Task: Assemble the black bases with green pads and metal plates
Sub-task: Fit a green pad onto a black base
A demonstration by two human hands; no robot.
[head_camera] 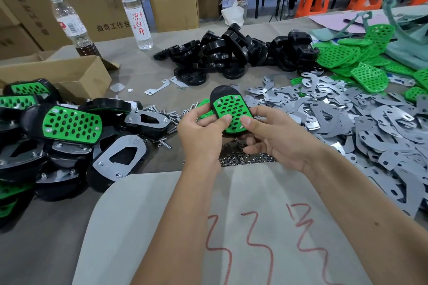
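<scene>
1. Left edge of the worktop: a heap of finished black bases fitted with perforated green pads and shiny metal plates (69,127); an open cardboard box (69,74) sits behind it.
2. Far left: two clear plastic water bottles (136,14) stand upright.
3. Centre, near edge: left hand (199,132) grips the black oval base (223,92) from the left side, fingers curled under, thumb pressing on its perforated green pad (231,111).
4. Right hand (275,136) holds the same base from the right, thumb on the pad, fingers curled beneath.
5. Under the hands: small loose metal nuts (243,157).
6. Far centre: pile of bare black bases (231,53).
7. Right edge: spread of flat grey metal plates (359,118); loose green pads (361,62) at the far right corner.
</scene>
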